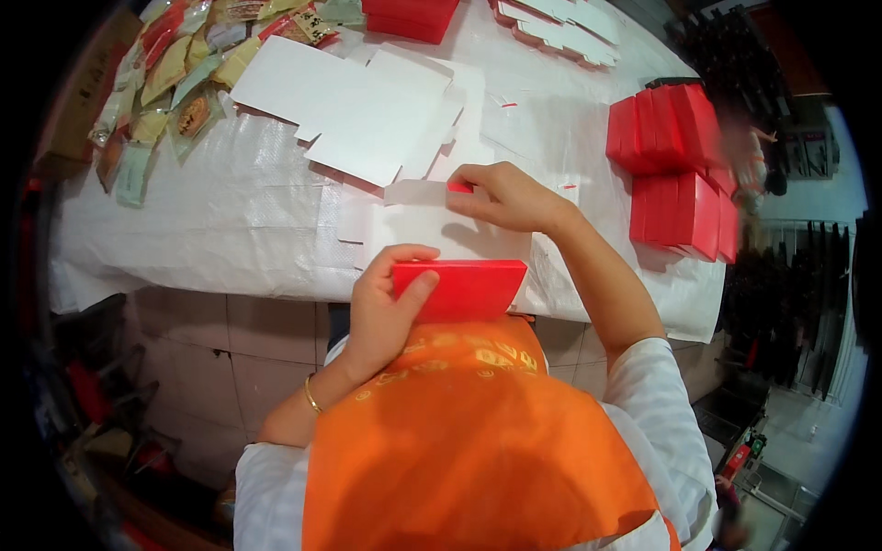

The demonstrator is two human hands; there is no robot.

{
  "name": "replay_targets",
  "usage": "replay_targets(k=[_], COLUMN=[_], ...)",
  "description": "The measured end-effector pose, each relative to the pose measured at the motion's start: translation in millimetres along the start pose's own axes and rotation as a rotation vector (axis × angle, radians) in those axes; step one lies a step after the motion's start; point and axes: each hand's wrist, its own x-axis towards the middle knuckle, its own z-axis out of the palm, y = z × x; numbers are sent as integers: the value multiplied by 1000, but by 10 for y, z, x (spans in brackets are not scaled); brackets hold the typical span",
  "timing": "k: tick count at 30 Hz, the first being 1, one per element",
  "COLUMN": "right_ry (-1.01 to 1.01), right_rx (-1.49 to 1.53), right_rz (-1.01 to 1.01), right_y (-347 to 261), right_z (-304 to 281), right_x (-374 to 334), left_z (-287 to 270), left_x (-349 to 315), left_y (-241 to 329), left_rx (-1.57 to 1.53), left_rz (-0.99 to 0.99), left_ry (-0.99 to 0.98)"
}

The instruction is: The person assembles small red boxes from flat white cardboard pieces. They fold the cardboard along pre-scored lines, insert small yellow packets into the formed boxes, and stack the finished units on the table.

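We have the box [473, 292] at the centre of the frame, just above the apron [478, 432], its red outside facing us and its white inside open toward the top of the frame. Our left hand [384, 298] grips the near wall at its left end, thumb flat on the red face and fingers behind the upper edge. Our right hand [514, 197] has its fingertips closed on the far edge, where a bit of red shows between them.

We judge it to be thin card: very light, stiff along its creases, but springy and easy to bend across a broad panel. The red face looks glossy, so we would expect it to slide a little under dry fingers. Pressing mid-panel could dent it, and a hard pull could tear a flap; we do better pinching close to a fold or corner, thumb outside and fingers inside.

The flat blanks [358, 101] on the counter [220, 257], upper middle of the frame, look floppier; we would lift those by an edge, keeping the broad white panels flat
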Motion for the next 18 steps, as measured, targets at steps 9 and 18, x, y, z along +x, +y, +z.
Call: replay_targets(k=[9,18], right_ry=[-193,-82], right_rx=[9,216], right_rz=[55,-124], right_y=[-326,-390], right_z=[-273,-304], right_x=[-319,-469], left_z=[92,136], left_x=[94,39], left_y=[116,481], left_rx=[-179,-223], left_rz=[-34,-146], left_ry=[63,16])
